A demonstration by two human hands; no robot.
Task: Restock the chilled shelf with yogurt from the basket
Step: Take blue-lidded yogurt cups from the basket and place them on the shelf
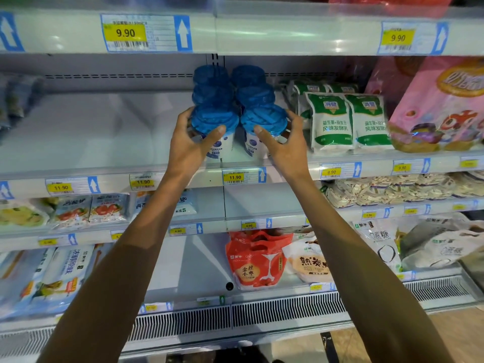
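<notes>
A: Where's the yogurt?
B: Six blue-lid yogurt cups [213, 96] on the chilled shelf [104, 142], approx mid-shelf. 2 rows of 3, running front to back. Front pair sits just behind the front edge, above the 11.90 tag [243, 176].
A: Hands?
B: Left hand [191, 145] grips the front-left cup [214, 120], thumb across its front, fingers wrapped round its left side. Right hand [285, 146] holds the front-right cup [263, 119], thumb on the front, fingers curled round the right side.
A: Upright?
B: Yes, all. Rows v. close; touching or not, can't tell.
A: Neighbours?
B: Green-white pouches [332, 124] just right of the cups, pink bag [440, 111] beyond, toward the shelf's right end.
</notes>
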